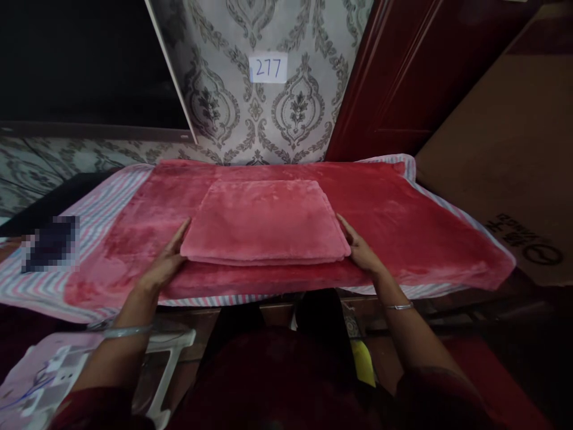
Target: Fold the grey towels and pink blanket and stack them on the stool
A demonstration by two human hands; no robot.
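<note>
A neatly folded pink plush blanket point(264, 221) lies flat in the middle, its layered front edge towards me. Beneath it spreads a larger red plush cloth point(403, 227). My left hand point(172, 257) touches the folded blanket's left side, with fingers stretched forward along the edge. At the opposite side, my right hand point(358, 245) rests against the right edge, its fingers also extended. Both hands are open around the blanket, which stays on the red cloth. Some fingertips are partly hidden by the blanket's sides.
A striped sheet point(96, 221) shows under the red cloth. A dark screen point(85, 65) stands at the back left, and a cardboard box point(505, 155) at the right. Behind are patterned wallpaper with a "277" paper label point(268, 67) and a dark red door point(403, 77). A pink-and-white plastic item point(58, 364) sits lower left.
</note>
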